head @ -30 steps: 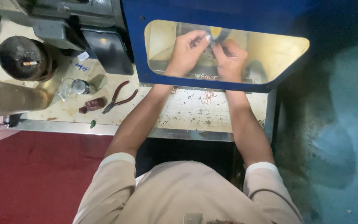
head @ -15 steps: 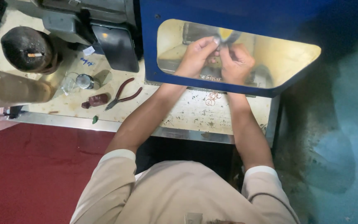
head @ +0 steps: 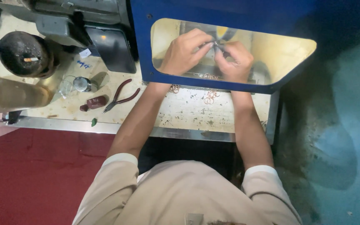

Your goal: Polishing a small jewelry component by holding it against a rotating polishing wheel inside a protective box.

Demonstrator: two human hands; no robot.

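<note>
Two hands are in view, the left hand [head: 183, 52] and the right hand [head: 234, 62], both inside one blue hood [head: 230, 10] with one yellow-lit window. On the bench [head: 180, 112] lie one pair of pliers [head: 121, 95], one small jar [head: 81, 83] and one brown block [head: 96, 102]. Several small copper rings [head: 210, 97] lie scattered; their number cannot be told exactly.

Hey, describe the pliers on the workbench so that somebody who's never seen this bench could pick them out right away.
Start at the big blue machine housing with the yellow-lit window, then look at the speckled pale workbench just left of the person's left forearm. The pliers lie there flat with handles spread apart. Their dark red handles and thin pointed nose set them apart from the small reddish-brown block beside them.
</note>
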